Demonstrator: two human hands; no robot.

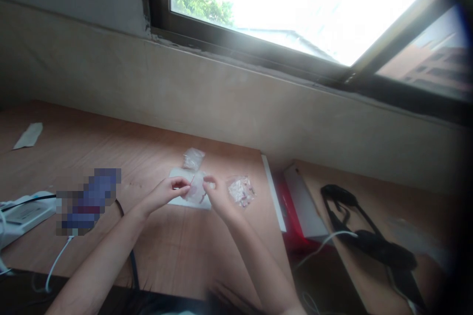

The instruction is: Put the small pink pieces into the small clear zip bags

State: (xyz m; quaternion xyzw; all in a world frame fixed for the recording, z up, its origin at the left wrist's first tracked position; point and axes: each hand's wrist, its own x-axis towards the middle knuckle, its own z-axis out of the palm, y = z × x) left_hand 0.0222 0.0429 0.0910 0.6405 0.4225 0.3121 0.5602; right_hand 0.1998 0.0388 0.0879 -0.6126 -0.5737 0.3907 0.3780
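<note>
Clear plastic bag pinched at both edges

The left hand reaches in from the near left, its fingers curled in against the thumb and gripping the bag's left side. The right hand comes from the near right, mostly closed, with its thumb and fingertips pinching the bag's right side. Pinkish marks show through the plastic, but they are too blurred to identify. The bag sits over a flat white rectangular card on a light wooden desk, though whether they touch cannot be told.

Just far of the card lies a small crumpled clear plastic bag. To the right, close beside the right hand, is a clear plastic bag of pinkish-white bits. Left of the hands sit a pixelated blue object and a white power strip, with a thin white cable running off the near edge. A folded pale paper strip lies at the far left. Right of the desk are a red-and-white folder and a black strap on a second wooden surface.
</note>
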